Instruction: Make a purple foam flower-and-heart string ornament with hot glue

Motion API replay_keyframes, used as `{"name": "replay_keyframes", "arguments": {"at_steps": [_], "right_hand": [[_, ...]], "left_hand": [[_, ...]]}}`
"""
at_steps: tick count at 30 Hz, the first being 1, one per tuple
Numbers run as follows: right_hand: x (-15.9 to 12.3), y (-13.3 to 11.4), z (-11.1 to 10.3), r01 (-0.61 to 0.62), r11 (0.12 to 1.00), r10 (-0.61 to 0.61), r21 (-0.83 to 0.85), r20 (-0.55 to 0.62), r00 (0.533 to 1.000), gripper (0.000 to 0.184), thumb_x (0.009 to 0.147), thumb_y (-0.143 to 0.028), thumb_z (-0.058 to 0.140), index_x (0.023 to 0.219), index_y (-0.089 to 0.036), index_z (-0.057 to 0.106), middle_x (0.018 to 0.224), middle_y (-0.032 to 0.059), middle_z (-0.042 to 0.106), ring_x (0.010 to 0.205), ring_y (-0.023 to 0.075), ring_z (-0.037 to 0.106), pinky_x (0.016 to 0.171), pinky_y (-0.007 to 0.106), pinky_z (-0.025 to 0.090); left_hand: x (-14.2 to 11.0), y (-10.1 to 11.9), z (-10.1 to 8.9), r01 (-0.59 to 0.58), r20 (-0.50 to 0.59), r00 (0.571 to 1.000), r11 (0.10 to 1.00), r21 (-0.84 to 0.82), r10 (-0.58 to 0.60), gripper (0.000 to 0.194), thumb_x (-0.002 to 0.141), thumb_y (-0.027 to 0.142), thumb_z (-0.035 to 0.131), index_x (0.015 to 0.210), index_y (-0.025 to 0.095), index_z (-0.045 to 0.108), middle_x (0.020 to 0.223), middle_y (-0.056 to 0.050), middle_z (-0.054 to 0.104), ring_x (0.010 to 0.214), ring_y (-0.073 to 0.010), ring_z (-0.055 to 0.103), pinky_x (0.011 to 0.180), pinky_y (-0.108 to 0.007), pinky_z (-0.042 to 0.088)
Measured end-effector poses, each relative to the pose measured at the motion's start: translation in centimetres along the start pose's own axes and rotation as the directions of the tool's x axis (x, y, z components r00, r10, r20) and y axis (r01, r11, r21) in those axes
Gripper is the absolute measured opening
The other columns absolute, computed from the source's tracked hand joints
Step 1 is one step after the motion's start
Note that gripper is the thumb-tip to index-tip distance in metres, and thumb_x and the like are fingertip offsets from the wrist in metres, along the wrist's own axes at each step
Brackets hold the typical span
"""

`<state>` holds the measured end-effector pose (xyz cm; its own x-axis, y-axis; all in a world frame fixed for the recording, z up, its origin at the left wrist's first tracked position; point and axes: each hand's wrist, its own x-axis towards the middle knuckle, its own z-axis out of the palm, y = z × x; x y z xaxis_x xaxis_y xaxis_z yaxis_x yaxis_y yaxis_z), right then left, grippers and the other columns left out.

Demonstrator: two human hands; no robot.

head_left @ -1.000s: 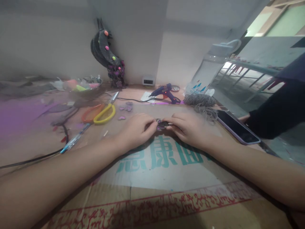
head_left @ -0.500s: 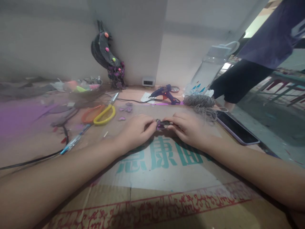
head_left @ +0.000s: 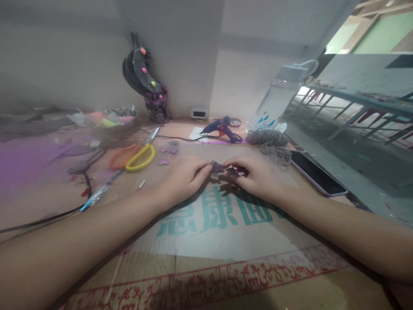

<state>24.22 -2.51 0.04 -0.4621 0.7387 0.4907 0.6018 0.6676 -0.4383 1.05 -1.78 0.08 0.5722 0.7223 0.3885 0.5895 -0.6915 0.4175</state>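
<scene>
Over the cardboard's green lettering, my left hand is closed, thumb and forefinger pinching the edge of a small purple-grey flower-like piece. Facing it, my right hand is curled with its fingertips at the other side of the piece. Something dark with a bit of red and white shows inside the right fingers, too small and blurred to name. Several loose purple petal-like bits lie beyond my left hand.
Yellow- and orange-handled scissors and a blue pen lie left. Behind are a glue gun, a small digital clock and a decorated dark crescent. Grey yarn, a water bottle and a phone are right.
My right fingers have shifted and opened slightly around the dark thing, and more of the flower-like piece shows. The person at the right has left the view.
</scene>
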Motion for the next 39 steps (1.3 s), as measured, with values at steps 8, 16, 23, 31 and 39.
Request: {"name": "replay_keyframes", "arguments": {"at_steps": [8, 16, 23, 31, 39], "right_hand": [[-0.23, -0.05, 0.05, 0.055, 0.996, -0.058, 0.065, 0.046, 0.997, 0.015, 0.088, -0.023, 0.058, 0.095, -0.019, 0.07, 0.081, 0.0038, 0.073, 0.065, 0.0142, 0.064, 0.06, 0.024, 0.048], [-0.41, -0.39, -0.37, 0.268, 0.945, -0.271, -0.188, 0.011, 0.963, 0.01, 0.09, -0.022, 0.058, 0.093, -0.019, 0.068, 0.071, 0.0014, 0.068, 0.061, 0.0138, 0.058, 0.059, 0.026, 0.04], [-0.38, -0.74, -0.05, 0.446, 0.861, -0.447, -0.245, 0.054, 0.893, 0.019, 0.092, -0.012, 0.049, 0.094, -0.019, 0.067, 0.067, 0.0001, 0.066, 0.061, 0.0142, 0.056, 0.06, 0.027, 0.038], [-0.42, -0.29, -0.11, 0.109, 0.985, -0.105, -0.134, 0.04, 0.994, 0.018, 0.094, -0.028, 0.053, 0.097, -0.018, 0.068, 0.077, 0.0044, 0.071, 0.063, 0.015, 0.06, 0.059, 0.026, 0.042], [-0.04, -0.05, 0.43, -0.054, 0.991, 0.033, 0.125, 0.164, 0.986, 0.022, 0.091, -0.03, 0.057, 0.1, -0.019, 0.073, 0.085, 0.004, 0.075, 0.068, 0.0139, 0.065, 0.06, 0.024, 0.048]], "left_hand": [[-0.09, 0.12, -0.01, -0.037, 0.007, 0.999, 0.999, -0.007, 0.037, 0.035, 0.1, 0.035, 0.042, 0.088, 0.016, 0.069, 0.085, -0.007, 0.069, 0.082, -0.0211, 0.06, 0.074, -0.034, 0.042], [-0.01, 0.03, -0.39, -0.048, 0.053, 0.997, 0.972, -0.228, 0.061, 0.036, 0.097, 0.043, 0.048, 0.085, 0.018, 0.07, 0.082, -0.003, 0.069, 0.082, -0.0186, 0.061, 0.075, -0.03, 0.042], [0.06, 0.55, -0.39, 0.087, 0.105, 0.993, 0.958, -0.274, -0.06, 0.027, 0.094, 0.036, 0.051, 0.085, 0.018, 0.069, 0.084, -0.002, 0.071, 0.078, -0.0171, 0.062, 0.071, -0.028, 0.044], [-0.12, 0.28, -0.22, 0.031, 0.095, 0.995, 0.967, -0.254, -0.007, 0.033, 0.1, 0.036, 0.042, 0.087, 0.018, 0.066, 0.085, -0.003, 0.069, 0.082, -0.0177, 0.062, 0.075, -0.028, 0.044], [-0.12, -0.15, 0.02, -0.026, 0.098, 0.994, 0.972, -0.234, 0.051, 0.037, 0.102, 0.035, 0.038, 0.082, 0.018, 0.063, 0.082, -0.003, 0.067, 0.079, -0.0172, 0.061, 0.074, -0.028, 0.044]]}}
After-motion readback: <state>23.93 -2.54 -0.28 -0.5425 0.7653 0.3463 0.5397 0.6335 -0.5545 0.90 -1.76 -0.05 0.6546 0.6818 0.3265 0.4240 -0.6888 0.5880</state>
